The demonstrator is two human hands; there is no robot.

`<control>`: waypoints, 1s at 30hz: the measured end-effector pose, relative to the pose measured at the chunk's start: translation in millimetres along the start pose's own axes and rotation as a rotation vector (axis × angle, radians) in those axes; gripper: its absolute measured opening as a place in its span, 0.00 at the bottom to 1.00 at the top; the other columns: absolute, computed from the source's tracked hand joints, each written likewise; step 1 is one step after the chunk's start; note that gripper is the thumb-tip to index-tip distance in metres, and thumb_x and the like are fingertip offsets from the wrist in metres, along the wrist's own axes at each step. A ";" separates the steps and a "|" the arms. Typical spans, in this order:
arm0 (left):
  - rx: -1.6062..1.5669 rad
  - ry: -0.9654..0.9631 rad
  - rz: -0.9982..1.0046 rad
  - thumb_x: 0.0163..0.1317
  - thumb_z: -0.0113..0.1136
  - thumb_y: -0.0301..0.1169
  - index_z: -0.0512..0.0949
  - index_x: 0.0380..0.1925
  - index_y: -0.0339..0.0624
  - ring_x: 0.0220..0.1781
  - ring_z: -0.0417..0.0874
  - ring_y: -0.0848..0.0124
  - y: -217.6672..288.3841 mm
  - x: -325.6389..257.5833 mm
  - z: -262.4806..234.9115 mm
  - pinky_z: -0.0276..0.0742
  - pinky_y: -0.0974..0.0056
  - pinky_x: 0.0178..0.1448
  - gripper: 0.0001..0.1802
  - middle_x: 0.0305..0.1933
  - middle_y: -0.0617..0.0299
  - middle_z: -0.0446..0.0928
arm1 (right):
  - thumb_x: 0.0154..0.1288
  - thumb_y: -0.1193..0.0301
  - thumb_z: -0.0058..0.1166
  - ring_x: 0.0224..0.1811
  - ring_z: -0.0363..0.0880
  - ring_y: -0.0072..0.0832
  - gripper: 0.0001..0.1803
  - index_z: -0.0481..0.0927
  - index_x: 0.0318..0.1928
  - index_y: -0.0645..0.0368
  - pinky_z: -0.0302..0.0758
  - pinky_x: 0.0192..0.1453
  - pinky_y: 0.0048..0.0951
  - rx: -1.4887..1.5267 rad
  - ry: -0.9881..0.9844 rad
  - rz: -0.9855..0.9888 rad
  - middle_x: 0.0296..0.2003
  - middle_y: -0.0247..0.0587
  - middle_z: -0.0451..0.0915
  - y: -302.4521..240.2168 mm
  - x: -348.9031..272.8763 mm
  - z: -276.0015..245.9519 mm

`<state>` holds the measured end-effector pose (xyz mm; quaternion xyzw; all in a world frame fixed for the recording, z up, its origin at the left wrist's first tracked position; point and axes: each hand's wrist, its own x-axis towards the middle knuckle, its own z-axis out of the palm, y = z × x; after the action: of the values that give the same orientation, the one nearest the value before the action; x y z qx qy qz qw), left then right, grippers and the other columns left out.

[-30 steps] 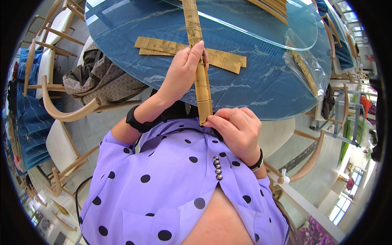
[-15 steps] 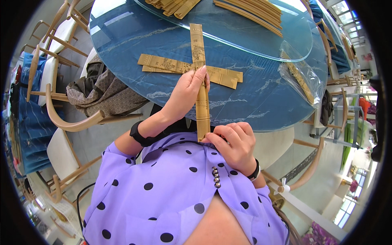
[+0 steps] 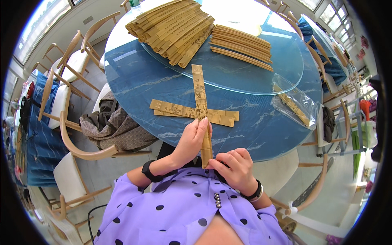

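Observation:
A long, narrow gold-brown paper chopstick sleeve point(image 3: 199, 90) with dark printing points away from me over the table edge. My left hand point(image 3: 190, 141) is closed around its middle, thumb on top. At its near end, my right hand point(image 3: 234, 166) pinches the corner between thumb and fingertips, the other fingers curled. Beyond my left hand, two more flat sleeves point(image 3: 171, 108) lie crosswise on the blue table, partly overlapping. The held sleeve passes over them and hides their middle. Whether anything is inside the held sleeve, I cannot tell.
A fanned pile of sleeves point(image 3: 169, 30) and a row of narrow gold-brown strips point(image 3: 241, 45) rest on the glass turntable point(image 3: 245, 83). A clear plastic bag point(image 3: 308, 107) with a sleeve lies at right. A patterned bag point(image 3: 118, 124) sits on the wooden chair point(image 3: 87, 154) at left.
The view has tilted up, so the table and hands sit lower in the picture and more of the pile shows. Both hands keep their hold on the sleeve.

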<state>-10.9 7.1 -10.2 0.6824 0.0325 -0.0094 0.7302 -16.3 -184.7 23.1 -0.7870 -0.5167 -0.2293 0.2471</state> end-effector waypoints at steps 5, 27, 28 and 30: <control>-0.159 -0.092 -0.057 0.83 0.37 0.38 0.66 0.49 0.39 0.32 0.84 0.69 44.3 12.0 -18.4 0.83 0.64 0.39 0.13 0.36 0.55 0.81 | 0.55 0.63 0.74 0.29 0.78 0.25 0.16 0.84 0.41 0.56 0.72 0.36 0.27 0.092 0.057 0.014 0.33 0.31 0.79 8.3 11.6 -10.1; 1.967 0.488 0.570 0.75 0.50 0.45 0.72 0.71 0.56 0.60 0.66 0.58 55.8 269.5 -143.5 0.68 0.58 0.63 0.26 0.54 0.55 0.68 | 0.64 0.65 0.66 0.31 0.79 0.39 0.12 0.78 0.31 0.57 0.76 0.37 0.37 -0.079 -0.184 0.222 0.29 0.39 0.75 147.0 26.9 -25.6; 1.950 0.505 0.571 0.75 0.50 0.45 0.73 0.70 0.55 0.60 0.66 0.58 54.0 271.6 -142.4 0.68 0.58 0.63 0.26 0.54 0.55 0.68 | 0.63 0.66 0.67 0.32 0.80 0.39 0.11 0.80 0.32 0.58 0.76 0.36 0.38 -0.102 -0.199 0.233 0.30 0.39 0.77 159.2 32.3 -22.7; 1.930 0.520 0.573 0.75 0.51 0.45 0.74 0.70 0.52 0.60 0.67 0.58 52.4 273.6 -141.4 0.68 0.57 0.63 0.26 0.55 0.54 0.68 | 0.63 0.66 0.67 0.33 0.81 0.41 0.10 0.82 0.33 0.60 0.78 0.37 0.39 -0.115 -0.213 0.258 0.31 0.39 0.79 181.3 43.1 -15.2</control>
<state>260.2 160.1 16.1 0.9398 0.0043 0.2898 -0.1809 165.6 -226.4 33.9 -0.8795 -0.4206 -0.1403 0.1730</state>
